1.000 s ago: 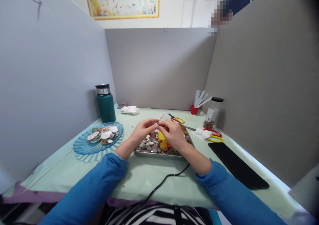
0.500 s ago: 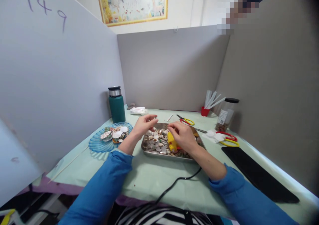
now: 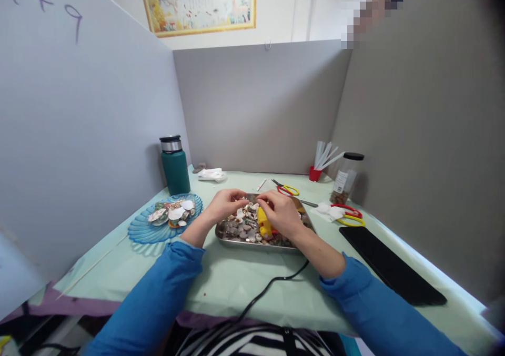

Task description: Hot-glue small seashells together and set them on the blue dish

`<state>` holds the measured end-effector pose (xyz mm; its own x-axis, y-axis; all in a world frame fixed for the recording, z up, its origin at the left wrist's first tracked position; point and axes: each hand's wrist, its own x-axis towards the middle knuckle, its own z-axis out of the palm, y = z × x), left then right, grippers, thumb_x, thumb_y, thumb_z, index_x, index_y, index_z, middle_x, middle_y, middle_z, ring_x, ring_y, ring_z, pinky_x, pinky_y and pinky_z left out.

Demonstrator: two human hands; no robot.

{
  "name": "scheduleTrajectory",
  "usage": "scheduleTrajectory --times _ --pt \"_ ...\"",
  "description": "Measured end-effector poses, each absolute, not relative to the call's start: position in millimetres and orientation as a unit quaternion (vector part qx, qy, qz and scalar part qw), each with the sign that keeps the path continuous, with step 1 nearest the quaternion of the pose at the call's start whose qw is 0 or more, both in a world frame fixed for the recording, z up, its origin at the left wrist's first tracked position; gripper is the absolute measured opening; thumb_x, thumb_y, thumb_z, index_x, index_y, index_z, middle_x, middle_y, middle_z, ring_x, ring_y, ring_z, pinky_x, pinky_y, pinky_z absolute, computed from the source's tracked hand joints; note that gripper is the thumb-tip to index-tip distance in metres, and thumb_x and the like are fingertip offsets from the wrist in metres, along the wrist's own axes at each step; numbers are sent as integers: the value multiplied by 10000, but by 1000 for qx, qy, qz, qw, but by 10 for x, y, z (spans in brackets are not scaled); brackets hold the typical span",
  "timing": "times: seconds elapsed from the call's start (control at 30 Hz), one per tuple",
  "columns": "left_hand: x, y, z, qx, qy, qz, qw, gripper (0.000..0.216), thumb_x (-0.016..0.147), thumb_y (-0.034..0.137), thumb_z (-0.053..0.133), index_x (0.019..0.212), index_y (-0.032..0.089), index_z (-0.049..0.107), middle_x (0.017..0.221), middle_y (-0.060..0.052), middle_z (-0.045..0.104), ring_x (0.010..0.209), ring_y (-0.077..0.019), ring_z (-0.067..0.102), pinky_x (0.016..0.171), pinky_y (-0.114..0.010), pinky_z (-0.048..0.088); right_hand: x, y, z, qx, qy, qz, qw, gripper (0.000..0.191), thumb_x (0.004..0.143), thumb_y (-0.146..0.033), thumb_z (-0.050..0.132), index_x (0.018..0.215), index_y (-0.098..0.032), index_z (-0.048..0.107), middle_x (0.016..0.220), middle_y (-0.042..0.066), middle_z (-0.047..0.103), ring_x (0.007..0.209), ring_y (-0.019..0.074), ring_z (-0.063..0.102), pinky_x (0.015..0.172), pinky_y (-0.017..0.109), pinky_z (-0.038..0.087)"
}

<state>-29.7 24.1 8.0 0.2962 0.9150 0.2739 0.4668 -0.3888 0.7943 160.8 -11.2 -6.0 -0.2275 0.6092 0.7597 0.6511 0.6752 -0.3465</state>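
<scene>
Above a metal tray point(image 3: 252, 245) of small shells point(image 3: 244, 222), my two hands face each other, a little apart. My left hand point(image 3: 226, 205) is closed at the fingertips over the tray's left part; anything in them is too small to make out. Thumb and fingers of my right hand point(image 3: 280, 211) are pinched together, with their contents unclear. Beneath that hand lies a yellow glue gun point(image 3: 263, 223), partly covered by it. A black cord point(image 3: 268, 285) runs from the tray toward my lap.
A blue plate point(image 3: 136, 230) with a shell piece point(image 3: 173, 212) stands left, before a green bottle point(image 3: 175, 169). Behind the tray lie scissors point(image 3: 290, 190). To the right are a jar point(image 3: 346, 180), a red cup of glue sticks point(image 3: 314, 174), more scissors point(image 3: 349, 215) and a black slab point(image 3: 389, 264).
My left hand's fingers have come closer together and lower, nearer my right hand. The right hand stays pinched over the tray. The whole view has shifted slightly.
</scene>
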Motion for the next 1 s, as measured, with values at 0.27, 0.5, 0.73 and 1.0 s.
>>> scheduleTrajectory --times 0.27,0.5,0.73,1.0 --pt "-273 159 112 723 403 375 418 400 758 408 583 1007 104 659 552 20 538 474 -98 529 486 -221 428 1603 -135 -42 -377 -785 3 492 81 843 -217 547 877 -191 616 823 25 626 715 148 564 663 259 415" --pt "-252 55 172 693 305 357 546 406 688 361 692 1024 132 680 694 -17 607 499 -57 480 550 -231 451 1597 -199 -1 -319 -817 22 479 208 854 -265 546 1051 -214 591 916 45 556 662 127 521 636 257 424" --pt "-263 51 175 696 289 346 559 411 681 320 703 1049 141 670 777 -48 656 546 -81 544 596 -246 466 1599 -162 -38 -308 -822 18 479 200 848 -185 516 1032 -221 583 925 49 557 705 144 530 648 264 428" --pt "-250 48 156 707 282 356 542 391 691 339 691 1020 129 668 726 -26 647 543 -83 553 577 -221 432 1599 -145 -40 -304 -824 15 478 170 841 -154 510 984 -209 582 922 45 556 759 151 547 666 259 429"
